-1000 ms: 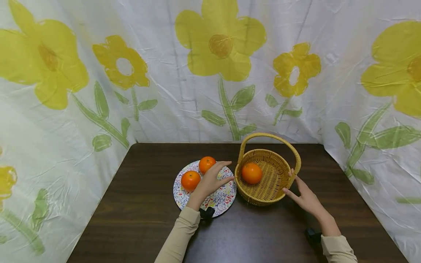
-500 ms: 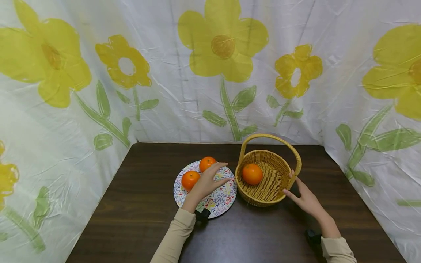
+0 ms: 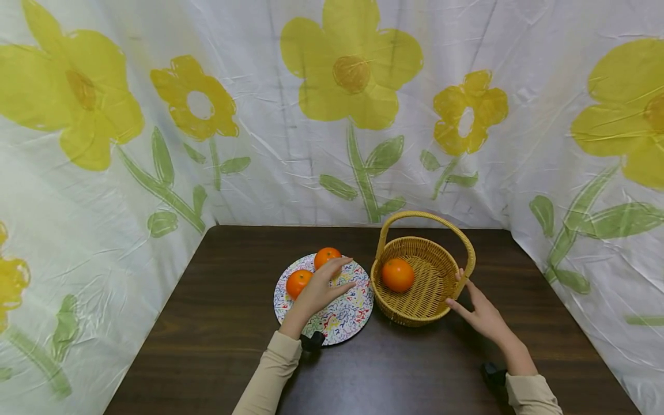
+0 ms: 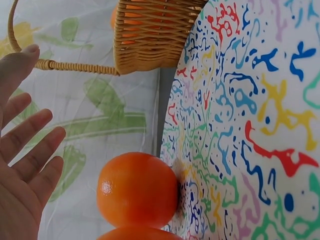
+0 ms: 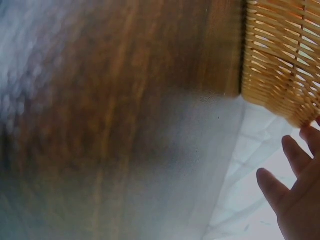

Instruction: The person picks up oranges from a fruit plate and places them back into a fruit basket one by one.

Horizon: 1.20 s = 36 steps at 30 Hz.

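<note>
My left hand (image 3: 317, 290) hovers over the patterned plate (image 3: 344, 317), holding nothing, thumb apart from the fingers. Two oranges sit on the plate: one orange (image 3: 298, 283) beside that hand at the left, another orange (image 3: 325, 256) behind it, partly covered. In the left wrist view, the spread fingers show apart from the nearer orange (image 4: 137, 190). Right of the plate stands a wicker basket (image 3: 425, 297) with a third orange (image 3: 397, 275) inside. My right hand (image 3: 483, 311) holds the basket's right side at the handle's foot, thumb at the rim; some fingers are hidden there.
The basket's arched handle (image 3: 425, 213) rises above its rim. Everything stands on a dark wooden table (image 3: 207, 323), whose far edge meets a white curtain (image 3: 259, 173) printed with yellow flowers. The plate and basket lie side by side, nearly touching.
My left hand has drawn back to the left and slightly toward me, away from the basket. My right hand, the basket and the oranges keep their places.
</note>
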Available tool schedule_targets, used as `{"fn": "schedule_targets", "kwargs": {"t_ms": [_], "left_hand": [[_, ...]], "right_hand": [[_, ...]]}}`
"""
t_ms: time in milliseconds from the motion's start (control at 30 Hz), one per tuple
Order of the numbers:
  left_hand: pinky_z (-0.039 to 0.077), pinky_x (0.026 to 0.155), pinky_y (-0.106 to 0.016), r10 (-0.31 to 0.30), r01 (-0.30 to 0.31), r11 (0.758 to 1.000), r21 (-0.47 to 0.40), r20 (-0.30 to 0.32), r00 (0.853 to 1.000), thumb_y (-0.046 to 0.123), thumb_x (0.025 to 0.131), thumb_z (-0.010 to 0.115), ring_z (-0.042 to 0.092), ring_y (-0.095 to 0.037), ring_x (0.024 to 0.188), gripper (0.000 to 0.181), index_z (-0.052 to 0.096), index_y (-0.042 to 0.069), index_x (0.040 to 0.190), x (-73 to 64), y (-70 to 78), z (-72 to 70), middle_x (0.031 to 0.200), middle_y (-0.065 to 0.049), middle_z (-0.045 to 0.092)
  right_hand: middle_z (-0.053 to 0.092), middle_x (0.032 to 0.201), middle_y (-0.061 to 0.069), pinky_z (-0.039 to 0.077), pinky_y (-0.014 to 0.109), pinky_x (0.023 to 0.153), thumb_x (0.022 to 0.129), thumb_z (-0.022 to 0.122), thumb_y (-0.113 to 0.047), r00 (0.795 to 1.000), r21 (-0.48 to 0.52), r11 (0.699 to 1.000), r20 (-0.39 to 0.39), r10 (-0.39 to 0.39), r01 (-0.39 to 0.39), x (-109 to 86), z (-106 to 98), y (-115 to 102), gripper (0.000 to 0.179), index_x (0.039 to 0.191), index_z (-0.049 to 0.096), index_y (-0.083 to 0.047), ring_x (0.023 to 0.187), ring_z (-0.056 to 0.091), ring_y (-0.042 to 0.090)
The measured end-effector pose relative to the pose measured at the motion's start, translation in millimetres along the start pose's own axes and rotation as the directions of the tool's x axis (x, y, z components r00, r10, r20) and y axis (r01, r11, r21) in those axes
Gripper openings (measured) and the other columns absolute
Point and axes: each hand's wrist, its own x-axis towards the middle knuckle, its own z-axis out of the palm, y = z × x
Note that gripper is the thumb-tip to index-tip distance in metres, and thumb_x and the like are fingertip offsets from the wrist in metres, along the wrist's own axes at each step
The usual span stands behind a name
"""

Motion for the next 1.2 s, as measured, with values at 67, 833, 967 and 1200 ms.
{"fn": "schedule_targets", "kwargs": {"t_ms": [67,833,967,1200], "left_hand": [[0.044,0.098,-0.036,0.001,-0.001,1.0,0.001,-0.003,1.0,0.038,0.086,0.063,0.047,-0.017,0.123,0.053,0.049,0.018,0.133,-1.0,-0.2,-1.0,0.132,-0.002,0.052],[0.045,0.097,-0.036,-0.003,0.004,0.999,0.046,-0.025,1.0,0.036,0.086,0.064,0.05,-0.018,0.12,0.052,0.051,0.014,0.131,-11.6,-9.5,-11.7,0.131,-0.002,0.052],[0.046,0.096,-0.035,0.016,-0.013,0.997,0.08,-0.039,0.999,0.034,0.086,0.064,0.051,-0.019,0.118,0.052,0.052,0.01,0.13,-13.2,-13.9,-11.9,0.129,-0.004,0.054],[0.046,0.096,-0.036,0.009,-0.004,0.997,0.076,-0.064,0.998,0.027,0.085,0.068,0.052,-0.02,0.117,0.051,0.053,0.005,0.128,-17.3,-17.9,-14.1,0.127,-0.006,0.054]], "right_hand": [[0.019,0.149,0.028,0.029,0.068,0.093,0.092,0.055,-0.039,1.0,-0.003,1.0,0.002,0.005,-0.005,-0.2,0.0,-0.1,0.08,0.151,0.006,-0.016,0.129,0.026,0.052],[0.016,0.149,0.028,0.028,0.068,0.095,0.091,0.056,-0.039,1.0,0.007,1.0,0.005,0.004,-0.004,0.7,-1.7,-2.3,0.084,0.15,0.003,-0.011,0.13,0.024,0.051],[0.015,0.15,0.027,0.027,0.068,0.095,0.091,0.056,-0.039,1.0,0.008,1.0,0.006,0.002,-0.002,1.1,-1.1,-1.7,0.084,0.15,0.002,-0.014,0.131,0.023,0.051],[0.013,0.151,0.026,0.027,0.069,0.094,0.092,0.055,-0.04,1.0,0.005,1.0,0.013,0.009,-0.009,0.9,-0.6,-0.7,0.084,0.15,0.001,-0.014,0.13,0.023,0.052]]}}
